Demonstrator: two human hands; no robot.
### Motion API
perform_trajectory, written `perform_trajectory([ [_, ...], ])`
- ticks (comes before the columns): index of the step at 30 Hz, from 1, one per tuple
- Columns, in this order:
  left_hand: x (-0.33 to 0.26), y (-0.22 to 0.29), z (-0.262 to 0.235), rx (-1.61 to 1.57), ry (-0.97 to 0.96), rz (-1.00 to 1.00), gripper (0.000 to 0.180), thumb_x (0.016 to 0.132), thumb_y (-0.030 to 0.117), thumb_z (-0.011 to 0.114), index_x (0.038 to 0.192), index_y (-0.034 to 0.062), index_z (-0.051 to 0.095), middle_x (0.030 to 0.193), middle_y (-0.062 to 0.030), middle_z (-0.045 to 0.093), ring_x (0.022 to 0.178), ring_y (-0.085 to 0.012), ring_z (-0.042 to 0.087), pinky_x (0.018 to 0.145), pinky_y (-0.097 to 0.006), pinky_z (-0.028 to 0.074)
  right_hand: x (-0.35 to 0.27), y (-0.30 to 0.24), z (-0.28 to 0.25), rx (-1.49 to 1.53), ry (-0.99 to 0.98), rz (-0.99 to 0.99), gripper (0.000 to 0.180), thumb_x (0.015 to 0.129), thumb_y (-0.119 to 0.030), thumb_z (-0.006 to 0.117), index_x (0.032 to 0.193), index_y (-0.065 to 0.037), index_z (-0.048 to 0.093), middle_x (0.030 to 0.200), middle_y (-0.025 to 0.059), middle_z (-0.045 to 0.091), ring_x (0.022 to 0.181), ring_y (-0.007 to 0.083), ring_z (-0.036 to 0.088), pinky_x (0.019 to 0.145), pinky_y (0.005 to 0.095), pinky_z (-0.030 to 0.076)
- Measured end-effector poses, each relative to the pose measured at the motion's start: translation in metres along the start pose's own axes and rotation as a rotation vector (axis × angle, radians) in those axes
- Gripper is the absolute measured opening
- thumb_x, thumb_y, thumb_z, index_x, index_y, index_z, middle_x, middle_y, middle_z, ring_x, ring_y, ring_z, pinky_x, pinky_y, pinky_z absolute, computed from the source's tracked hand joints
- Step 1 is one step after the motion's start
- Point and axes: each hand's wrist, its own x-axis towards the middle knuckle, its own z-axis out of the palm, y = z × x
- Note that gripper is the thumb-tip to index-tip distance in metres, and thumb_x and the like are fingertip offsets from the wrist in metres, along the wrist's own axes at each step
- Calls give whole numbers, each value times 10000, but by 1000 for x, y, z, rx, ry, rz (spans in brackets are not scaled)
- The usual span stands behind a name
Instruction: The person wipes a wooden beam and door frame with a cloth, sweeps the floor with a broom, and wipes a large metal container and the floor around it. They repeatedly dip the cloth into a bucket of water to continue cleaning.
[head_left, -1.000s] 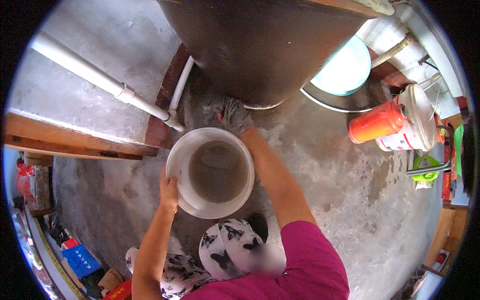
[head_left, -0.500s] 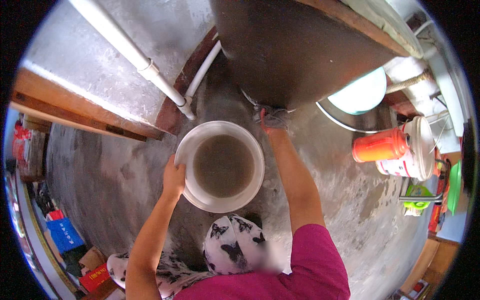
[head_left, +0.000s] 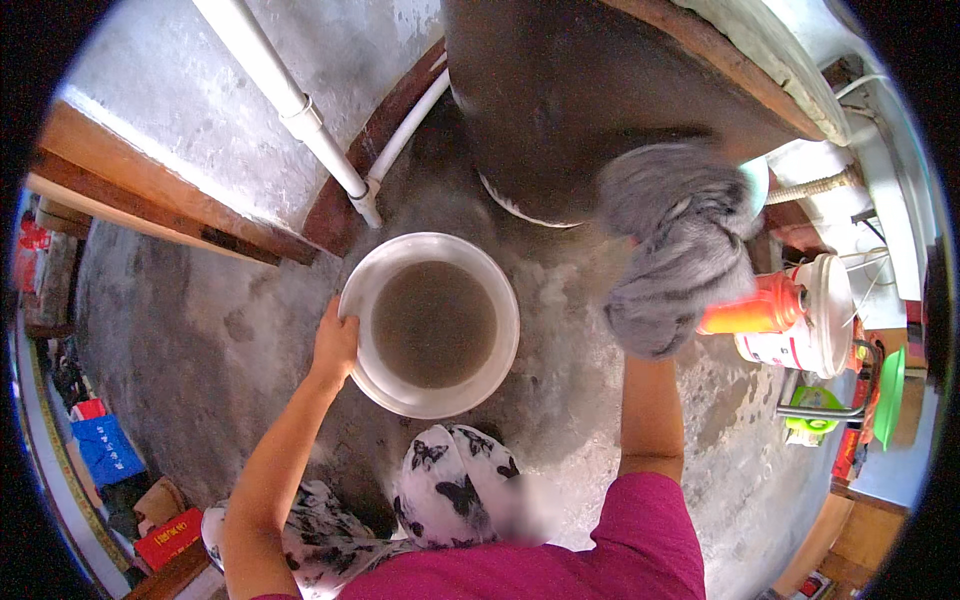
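Note:
My left hand (head_left: 335,345) is closed on the left rim of a white bucket (head_left: 432,403). Murky grey-brown water (head_left: 435,325) lies inside it, and the bucket stands upright on the floor. Off to the right, my right hand (head_left: 633,243) is raised and almost wholly covered by a bulky grey cloth (head_left: 680,250). The cloth hangs in loose folds around the hand, blurred by motion, well apart from the bucket. Most of the fingers are hidden, though the cloth moves with the hand.
A large dark rounded stove-like body (head_left: 540,100) stands ahead, with a white pipe (head_left: 320,135) to its left. On the right are an orange-red flask (head_left: 760,305), a white pail (head_left: 828,320) and a green basin (head_left: 890,400). Boxes, including a blue one (head_left: 108,450), line the left side.
My right hand has swung up and right from the floor at the dark body's base, bringing the grey cloth with it. My left hand stays on the bucket rim.

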Motion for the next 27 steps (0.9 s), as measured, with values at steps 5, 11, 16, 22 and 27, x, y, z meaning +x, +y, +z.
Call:
perform_trajectory([
  [5,2,8,-7,86,-68,8,451,896,136,465,1316,-12,535,1150,-238,670,1095,-359,638,949,-422,476,43,17,12,-821,233,-534,468,870,-67,645,1334,-78,582,1223,175,489,1188,289,482,1058,472,372],
  [11,0,19,-15,-131,-252,-34,490,904,137,437,1368,14,532,1171,-146,658,1084,-223,600,964,-378,455,-42,121,42,-752,152,-267,707,643,15,755,1315,-152,612,1237,172,424,1160,376,429,1011,437,376],
  [16,9,9,-26,-106,-279,-33,484,968,194,440,1429,53,494,1293,-147,621,1150,-241,585,1020,-407,441,-118,134,59,-541,-246,147,717,671,25,733,1328,-244,638,1257,155,506,1163,375,471,1005,487,415],
  [22,-7,31,-51,4,-242,-121,499,924,142,432,1403,31,518,1232,-159,643,1104,-232,605,991,-380,450,-51,50,54,-697,-151,-272,757,633,16,692,1341,-247,642,1282,169,481,1178,375,485,1045,455,373],
  [27,-8,31,-69,-2,-211,-184,482,931,146,454,1398,58,532,1207,-117,656,1076,-215,615,981,-373,459,80,-13,69,-979,192,-810,570,793,-58,605,1287,-334,675,1250,15,580,1258,276,518,987,402,448],
])
